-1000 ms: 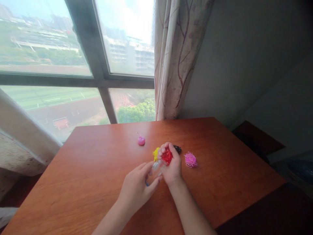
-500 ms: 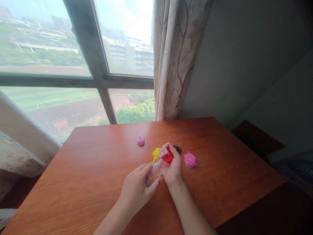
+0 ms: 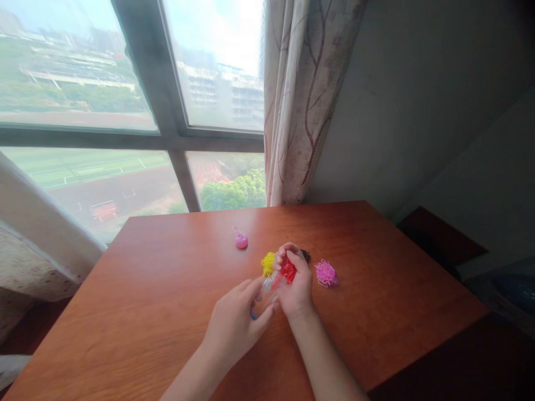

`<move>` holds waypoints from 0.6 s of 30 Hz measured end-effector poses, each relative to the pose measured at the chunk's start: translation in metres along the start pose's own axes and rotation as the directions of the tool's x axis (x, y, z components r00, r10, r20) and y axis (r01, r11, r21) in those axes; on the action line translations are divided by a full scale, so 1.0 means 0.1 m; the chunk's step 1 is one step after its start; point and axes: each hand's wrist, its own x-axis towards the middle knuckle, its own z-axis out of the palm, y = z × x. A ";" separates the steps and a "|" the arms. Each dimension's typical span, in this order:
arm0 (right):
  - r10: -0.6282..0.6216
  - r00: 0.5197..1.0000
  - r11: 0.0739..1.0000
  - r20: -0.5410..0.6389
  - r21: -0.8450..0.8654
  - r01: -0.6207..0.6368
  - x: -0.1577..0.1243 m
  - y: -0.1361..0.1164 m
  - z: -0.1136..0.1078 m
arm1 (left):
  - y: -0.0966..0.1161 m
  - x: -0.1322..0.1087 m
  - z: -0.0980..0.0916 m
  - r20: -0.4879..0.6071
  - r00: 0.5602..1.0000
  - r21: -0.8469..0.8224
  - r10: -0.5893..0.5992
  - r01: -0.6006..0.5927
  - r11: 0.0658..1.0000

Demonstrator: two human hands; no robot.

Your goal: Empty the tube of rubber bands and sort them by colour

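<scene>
My left hand point(image 3: 236, 323) is closed around a small clear container point(image 3: 266, 285) with something blue showing under its fingers. My right hand point(image 3: 295, 281) is curled around a clump of red rubber bands point(image 3: 287, 269) and holds it against the container's mouth. A yellow pile of bands point(image 3: 268, 263) lies on the wooden table point(image 3: 167, 289) just beyond my hands. A pink pile point(image 3: 325, 273) lies to the right, and a dark pile point(image 3: 306, 255) peeks out behind my right hand.
A small pink cap-like object point(image 3: 241, 240) stands farther back on the table. A window point(image 3: 125, 100) and a patterned curtain point(image 3: 305, 100) rise behind the table. The table's right edge drops off to dark furniture point(image 3: 443, 239).
My right hand's fingers have shifted slightly around the red bands, covering more of the dark pile. The left hand has stayed almost still.
</scene>
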 end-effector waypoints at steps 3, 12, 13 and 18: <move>0.007 0.999 1.000 0.035 0.006 -0.007 -0.01 0.00 -0.01 | -0.01 0.00 0.00 0.006 1.000 0.005 -0.004 0.004 1.000; 0.097 0.987 0.989 0.129 -0.127 -0.081 -0.02 -0.04 -0.01 | -0.02 0.00 -0.08 0.054 0.998 -0.025 0.024 -0.023 0.999; 0.118 0.982 0.985 0.148 -0.146 -0.096 -0.02 -0.04 0.00 | -0.02 0.00 -0.09 0.057 0.998 -0.023 0.025 -0.024 0.999; 0.139 0.976 0.984 0.170 -0.133 -0.117 -0.02 -0.06 -0.01 | -0.01 -0.01 -0.09 0.030 0.999 -0.029 0.029 -0.028 0.999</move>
